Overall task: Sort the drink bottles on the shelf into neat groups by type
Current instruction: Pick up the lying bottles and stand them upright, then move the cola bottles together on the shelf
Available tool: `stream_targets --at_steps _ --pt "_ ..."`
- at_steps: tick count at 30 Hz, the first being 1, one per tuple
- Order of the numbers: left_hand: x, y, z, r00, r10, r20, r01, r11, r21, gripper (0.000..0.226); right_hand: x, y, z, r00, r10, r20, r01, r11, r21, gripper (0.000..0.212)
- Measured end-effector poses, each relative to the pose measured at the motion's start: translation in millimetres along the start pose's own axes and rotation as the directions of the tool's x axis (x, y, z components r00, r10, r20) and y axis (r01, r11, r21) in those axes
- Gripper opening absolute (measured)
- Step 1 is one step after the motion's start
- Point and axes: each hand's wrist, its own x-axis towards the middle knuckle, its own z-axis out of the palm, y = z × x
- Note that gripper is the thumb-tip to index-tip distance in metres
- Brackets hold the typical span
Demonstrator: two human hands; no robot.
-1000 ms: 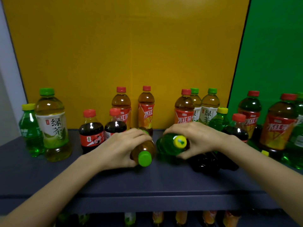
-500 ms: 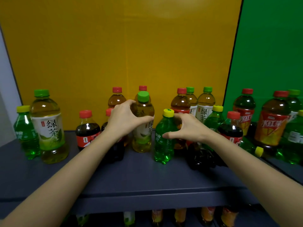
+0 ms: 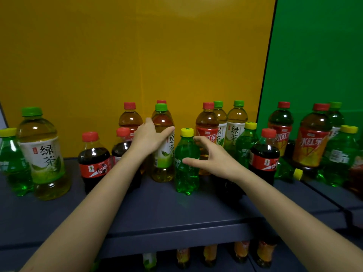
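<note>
Head view: two upright bottles mid-shelf, a spread hand at each.
Nearest on the shelf (image 3: 157, 213) stands the green soda bottle (image 3: 185, 163), long axis vertical, yellow cap up. It is just left of the right hand (image 3: 214, 160), whose fingers are spread, thumb tip at its body, clasping nothing; this hand is likelier to take it. Just behind, the green tea bottle (image 3: 163, 165), likewise upright, has the left hand (image 3: 148, 138) laid on its left flank, thumb straight across the label, fingers unbent.
</note>
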Motion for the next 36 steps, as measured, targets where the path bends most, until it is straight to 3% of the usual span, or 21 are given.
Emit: stream_targets --at_steps 3,6,9,11,16,23,27,31,36 --pt "-8 1 0 1.0 0.021 -0.006 -0.021 1.0 -0.004 0.077 -7 0 -1 0.999 -0.038 -0.021 0.036 0.997 -0.071 0.071" --pt "-30 1 -2 0.978 0.147 -0.145 -0.144 0.989 0.029 0.063 -20 1 -9 0.994 -0.062 -0.086 0.051 0.991 -0.122 0.058" --pt "-53 -1 -4 0.875 0.329 -0.354 -0.322 0.943 0.08 0.038 -41 4 -23 0.982 -0.088 -0.167 0.065 0.988 -0.136 0.039" --pt "-63 0 -4 0.816 0.402 -0.415 -0.395 0.912 0.108 0.024 -58 7 -34 0.969 -0.095 -0.227 0.066 0.989 -0.133 0.031" --pt "-92 21 12 0.8 0.518 -0.303 -0.562 0.823 -0.078 0.005 -100 24 -72 0.913 -0.069 -0.402 0.006 0.988 -0.155 0.021" --pt "-102 63 78 0.85 0.52 -0.089 -0.526 0.825 -0.204 0.008 -123 75 -138 0.88 0.042 -0.474 -0.155 0.967 -0.203 0.019" --pt "-91 78 109 0.896 0.435 -0.087 -0.443 0.889 -0.115 0.017 -113 106 -166 0.942 0.031 -0.335 -0.134 0.948 -0.29 0.019" --pt "-84 87 131 0.966 0.249 -0.072 -0.246 0.968 0.046 0.028 -94 134 -185 0.988 -0.079 -0.129 0.017 0.908 -0.418 0.022" --pt "-75 97 140 0.999 0.033 0.005 -0.033 0.975 0.219 0.038 -67 155 -202 0.946 -0.214 0.245 0.325 0.662 -0.676 0.043"
